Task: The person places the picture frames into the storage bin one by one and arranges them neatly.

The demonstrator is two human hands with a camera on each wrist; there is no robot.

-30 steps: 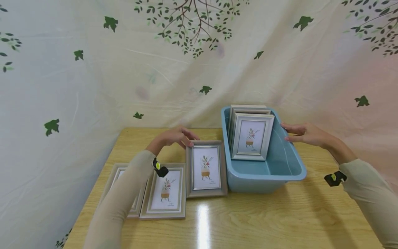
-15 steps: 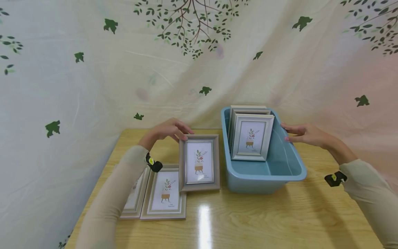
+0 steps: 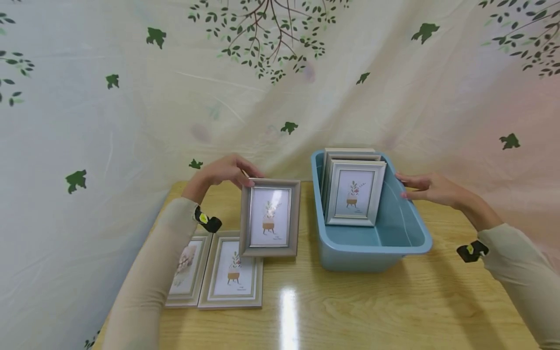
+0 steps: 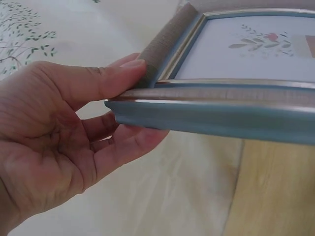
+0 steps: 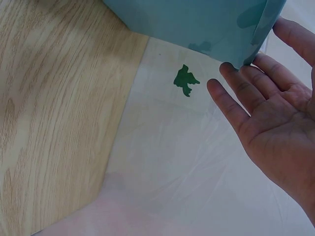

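My left hand [image 3: 225,170] pinches a taupe picture frame [image 3: 246,218] by its upper left corner. In the left wrist view the thumb lies on the front of the frame [image 4: 216,93] and the fingers are under its edge. The picture frame is raised and tilted, its lower left part overlapping a beige frame [image 3: 229,296] lying on the table. On the right, my right hand [image 3: 433,188] touches the right rim of a blue plastic bin [image 3: 372,260]. In the right wrist view its fingers [image 5: 253,91] are nearly straight against the bin wall.
Several picture frames [image 3: 353,221] stand leaning together in the left part of the bin. Another beige frame [image 3: 192,272] lies on the wooden table [image 3: 372,311], partly hidden by the left sleeve. A cloth printed with leaves and birds [image 3: 245,107] hangs behind.
My left hand has lifted the taupe picture frame from beside the bin and carried it up and to the left. My right hand stays at the bin rim.
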